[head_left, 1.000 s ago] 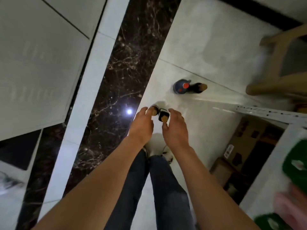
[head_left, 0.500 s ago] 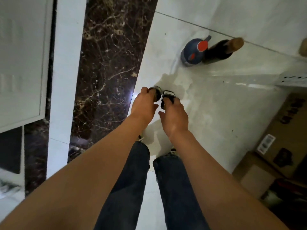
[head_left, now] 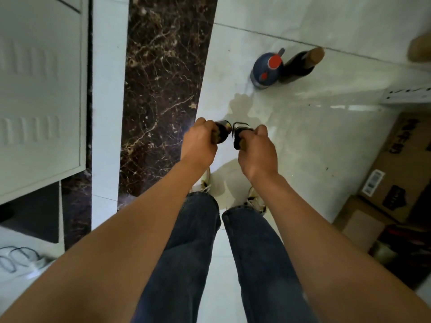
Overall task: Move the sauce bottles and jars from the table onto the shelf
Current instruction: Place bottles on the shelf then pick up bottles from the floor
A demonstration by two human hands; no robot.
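While gripped by two hands [head_left: 229, 145]: two bottles [head_left: 229, 135].

Pale floor tiles [head_left: 303, 141] were crossed by a marble strip [head_left: 163, 89]; a cabinet [head_left: 39, 89] and boxes [head_left: 396, 173] were set alongside.

four bottles [head_left: 222, 134], two hands [head_left: 200, 143], two boxes [head_left: 401, 164]

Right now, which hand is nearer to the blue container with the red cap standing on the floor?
The right hand. It is below and slightly left of the blue container in the picture; the left hand is farther left. Each holds a dark bottle.
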